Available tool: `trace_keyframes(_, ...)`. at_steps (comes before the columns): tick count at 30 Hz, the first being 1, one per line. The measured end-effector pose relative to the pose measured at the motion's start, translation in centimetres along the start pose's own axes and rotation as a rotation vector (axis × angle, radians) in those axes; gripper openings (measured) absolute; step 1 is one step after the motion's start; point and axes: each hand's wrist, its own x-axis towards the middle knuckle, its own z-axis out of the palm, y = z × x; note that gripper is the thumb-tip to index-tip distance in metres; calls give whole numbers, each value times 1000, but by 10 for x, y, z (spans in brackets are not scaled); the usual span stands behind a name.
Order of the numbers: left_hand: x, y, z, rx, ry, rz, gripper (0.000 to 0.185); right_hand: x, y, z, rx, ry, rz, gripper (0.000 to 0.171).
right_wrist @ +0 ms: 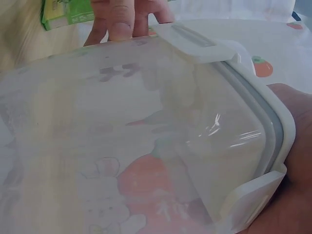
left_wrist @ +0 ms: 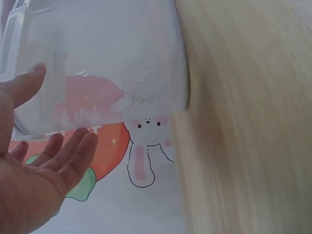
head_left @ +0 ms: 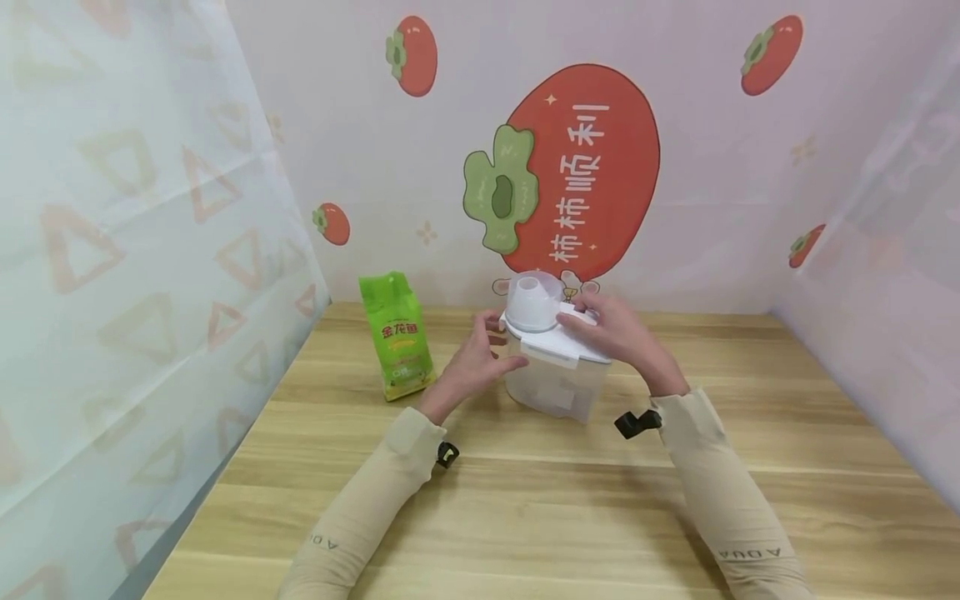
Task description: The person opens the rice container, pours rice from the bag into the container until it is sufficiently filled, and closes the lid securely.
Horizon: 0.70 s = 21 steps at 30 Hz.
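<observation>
Hands point(head_left: 480, 358) on clear plastic container point(head_left: 558, 387)

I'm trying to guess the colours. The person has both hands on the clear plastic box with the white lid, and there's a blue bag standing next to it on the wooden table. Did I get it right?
Almost. The bag is green, not blue; the head view shows it. The rest holds: the left hand and right hand are on the clear plastic box with the white lid, and the bag stands next to it on the wooden table.
</observation>
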Motion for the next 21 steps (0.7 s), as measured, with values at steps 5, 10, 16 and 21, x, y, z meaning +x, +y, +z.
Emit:
trace_keyframes(5,-4,6,-2,95,44,39,60,-1,1,2,-22,-2,5,28)
trace_keyframes(10,-7,13,-3,221,33,127,32,-3,-1,1,-18,-2,20,26)
trace_keyframes(16,-15,18,-6,178,52,192,11,-5,-4,3,-38,6,-3,24)
trace_keyframes(21,-18,24,-7,121,42,171,17,-6,-3,5,-30,25,0,24)
